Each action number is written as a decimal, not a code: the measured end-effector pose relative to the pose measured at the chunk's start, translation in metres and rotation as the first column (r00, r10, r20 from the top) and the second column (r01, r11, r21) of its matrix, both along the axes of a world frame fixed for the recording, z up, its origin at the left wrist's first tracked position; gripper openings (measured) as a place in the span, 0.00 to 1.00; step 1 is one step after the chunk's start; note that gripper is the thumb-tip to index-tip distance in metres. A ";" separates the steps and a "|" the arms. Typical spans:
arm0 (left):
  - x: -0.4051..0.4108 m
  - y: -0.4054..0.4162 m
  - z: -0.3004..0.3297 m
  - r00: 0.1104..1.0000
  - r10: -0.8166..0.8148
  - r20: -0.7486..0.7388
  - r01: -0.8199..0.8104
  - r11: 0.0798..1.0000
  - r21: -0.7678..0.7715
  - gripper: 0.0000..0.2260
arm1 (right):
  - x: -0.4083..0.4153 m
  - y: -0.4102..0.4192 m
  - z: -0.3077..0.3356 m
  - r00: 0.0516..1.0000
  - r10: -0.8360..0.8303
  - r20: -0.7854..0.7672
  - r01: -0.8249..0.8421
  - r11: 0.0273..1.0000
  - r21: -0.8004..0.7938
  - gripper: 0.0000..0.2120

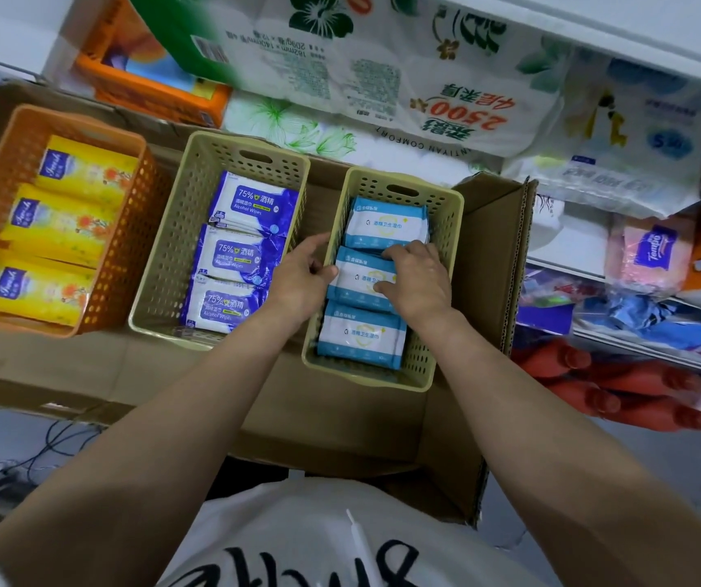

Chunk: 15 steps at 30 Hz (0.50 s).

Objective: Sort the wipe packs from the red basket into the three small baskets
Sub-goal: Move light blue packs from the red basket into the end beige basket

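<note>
Three small baskets stand in a row on flattened cardboard. The orange basket [9, 133] on the left holds yellow wipe packs [64, 230]. The middle beige basket [196, 171] holds blue-purple alcohol wipe packs [238, 256]. The right beige basket [446, 230] holds three light blue and white packs. My right hand [414, 277] reaches into it and grips the middle light blue pack [359, 277]. My left hand [300, 277] grips that basket's left wall, thumb touching the same pack. The red basket is not in view.
A cardboard box [492, 256] with an upright flap surrounds the right basket. Bulk tissue and toilet paper packs [382, 78] are stacked behind the baskets. Shelves at right [636, 315] carry tissue packs and red bottles [619, 387]. Cables lie on the floor at lower left.
</note>
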<state>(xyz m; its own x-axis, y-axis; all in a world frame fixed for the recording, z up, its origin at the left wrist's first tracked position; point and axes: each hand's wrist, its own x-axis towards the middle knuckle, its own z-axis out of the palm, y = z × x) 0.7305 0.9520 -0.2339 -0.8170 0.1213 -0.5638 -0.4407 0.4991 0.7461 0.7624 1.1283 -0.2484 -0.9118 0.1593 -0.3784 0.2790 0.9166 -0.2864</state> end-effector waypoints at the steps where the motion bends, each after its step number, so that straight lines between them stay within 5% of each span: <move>1: 0.000 0.000 0.001 1.000 0.003 0.002 -0.003 1.000 0.000 0.22 | 0.000 0.000 0.001 1.000 0.006 0.006 -0.006 1.000 0.001 0.24; 10: 0.002 -0.007 0.032 0.997 -0.072 -0.023 0.069 0.993 -0.095 0.22 | -0.011 0.006 0.042 1.000 0.028 0.013 -0.027 1.000 -0.013 0.24; 15: -0.009 -0.039 0.083 0.972 -0.146 -0.183 0.121 0.983 -0.139 0.21 | -0.029 0.000 0.106 0.997 0.041 -0.058 -0.039 0.999 0.031 0.23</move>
<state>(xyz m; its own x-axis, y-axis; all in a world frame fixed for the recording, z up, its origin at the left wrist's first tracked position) 0.7216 0.9133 -0.1512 -0.8926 0.1743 -0.4158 -0.2186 0.6393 0.7372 0.7334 1.1287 -0.1421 -0.9381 0.1327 -0.3198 0.2256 0.9350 -0.2738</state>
